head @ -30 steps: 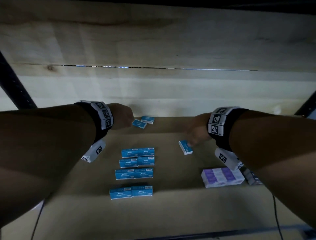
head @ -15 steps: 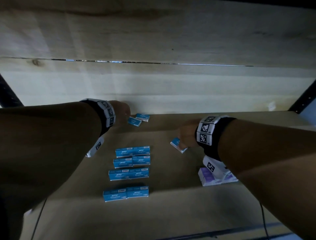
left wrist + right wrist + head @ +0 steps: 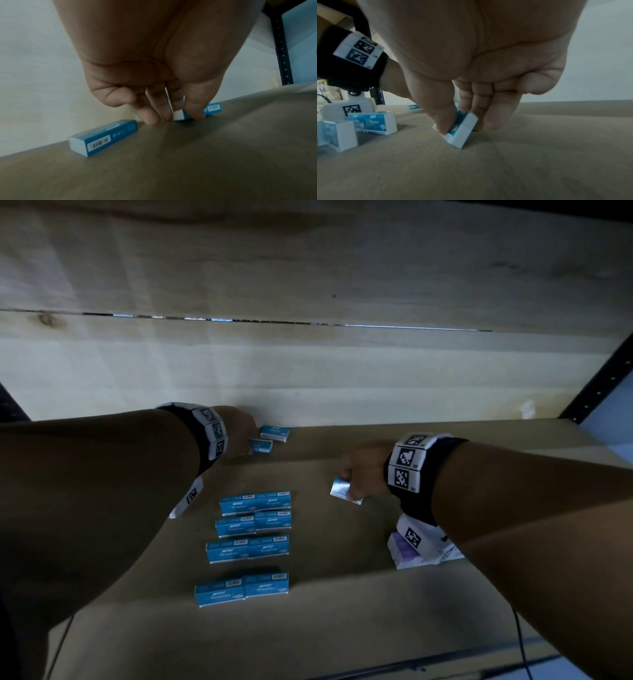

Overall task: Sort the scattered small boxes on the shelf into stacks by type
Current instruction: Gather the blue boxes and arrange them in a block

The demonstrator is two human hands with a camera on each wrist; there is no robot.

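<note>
Small blue staple boxes lie on the brown shelf (image 3: 342, 628). My left hand (image 3: 245, 436) (image 3: 180, 116) is at the back wall and pinches a blue box (image 3: 262, 446) (image 3: 212, 108) between thumb and fingers; the box still rests on the shelf. A second blue box (image 3: 274, 433) (image 3: 102, 138) lies beside it against the wall. My right hand (image 3: 349, 484) (image 3: 460, 127) pinches another blue box (image 3: 340, 489) (image 3: 464, 134), which is tilted with one corner down on the shelf.
Several rows of paired blue staple boxes (image 3: 255, 503) (image 3: 371, 123) sit mid-shelf between my arms. Purple boxes (image 3: 400, 549) lie under my right wrist. Pale wooden boards (image 3: 308, 371) close the back, and a black upright (image 3: 603, 385) stands at the right.
My right hand has closed on the blue box and tipped it up from lying flat. My left hand has settled its fingers on the nearer back box.
</note>
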